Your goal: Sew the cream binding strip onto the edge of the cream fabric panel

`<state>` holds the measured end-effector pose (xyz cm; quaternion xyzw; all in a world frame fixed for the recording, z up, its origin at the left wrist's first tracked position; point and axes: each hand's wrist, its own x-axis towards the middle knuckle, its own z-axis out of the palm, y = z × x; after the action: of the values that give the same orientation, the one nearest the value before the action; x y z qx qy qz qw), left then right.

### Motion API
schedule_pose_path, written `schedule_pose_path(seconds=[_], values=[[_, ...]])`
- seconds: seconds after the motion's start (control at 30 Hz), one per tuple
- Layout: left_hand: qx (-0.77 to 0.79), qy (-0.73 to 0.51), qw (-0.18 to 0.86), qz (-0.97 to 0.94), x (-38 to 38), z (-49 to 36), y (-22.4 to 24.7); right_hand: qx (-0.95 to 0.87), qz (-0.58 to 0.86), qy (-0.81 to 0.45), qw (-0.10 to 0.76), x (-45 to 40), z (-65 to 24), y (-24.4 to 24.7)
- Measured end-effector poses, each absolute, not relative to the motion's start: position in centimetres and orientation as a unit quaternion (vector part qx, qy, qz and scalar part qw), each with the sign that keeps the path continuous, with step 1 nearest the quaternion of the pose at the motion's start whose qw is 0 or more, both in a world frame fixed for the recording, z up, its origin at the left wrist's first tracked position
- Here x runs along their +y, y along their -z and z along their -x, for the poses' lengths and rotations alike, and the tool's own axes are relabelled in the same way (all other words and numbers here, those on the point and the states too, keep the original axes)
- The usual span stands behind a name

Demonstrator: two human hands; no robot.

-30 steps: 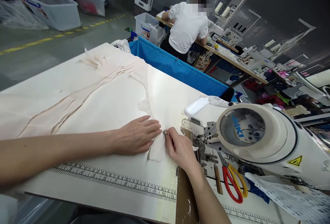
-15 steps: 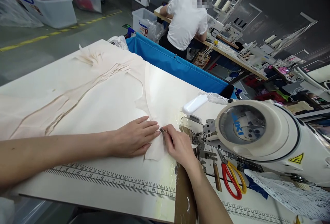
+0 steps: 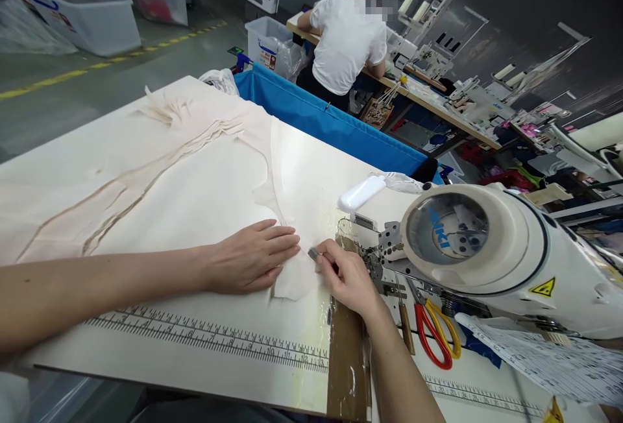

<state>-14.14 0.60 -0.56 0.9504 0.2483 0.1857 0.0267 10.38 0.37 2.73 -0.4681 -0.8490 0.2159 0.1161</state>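
The person's left hand [image 3: 257, 255] lies flat, fingers extended, on thin pale-pink fabric [image 3: 291, 280]. Just right of it, the right hand [image 3: 348, 277] pinches a small grey block [image 3: 313, 253] near the fabric's edge. A rounded white sewing machine [image 3: 511, 261] crowds the right hand's right; smooth white tabletop [image 3: 314, 160] lies open beyond both.

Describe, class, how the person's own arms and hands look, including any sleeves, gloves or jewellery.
The left hand and right hand are both ungloved, with no ring, watch or bracelet visible. The left forearm and right forearm are bare, with no sleeve showing within the picture.
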Motion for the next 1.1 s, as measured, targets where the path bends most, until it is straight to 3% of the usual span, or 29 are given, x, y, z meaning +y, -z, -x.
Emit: schedule_pose_path(seconds=[0.27,0.8,1.1], values=[[0.236,-0.163,0.025,-0.958,0.8,14.1,0.3,-0.851,0.460,-0.216,0.128,0.4,-10.6,-2.2],[0.243,-0.163,0.038,-0.956,0.9,14.3,0.5,-0.885,0.445,-0.131,0.036,0.3,-11.6,-3.6],[0.225,-0.164,0.049,-0.959,0.8,14.4,0.2,-0.872,0.449,-0.174,0.090,0.1,-12.2,-2.5]])
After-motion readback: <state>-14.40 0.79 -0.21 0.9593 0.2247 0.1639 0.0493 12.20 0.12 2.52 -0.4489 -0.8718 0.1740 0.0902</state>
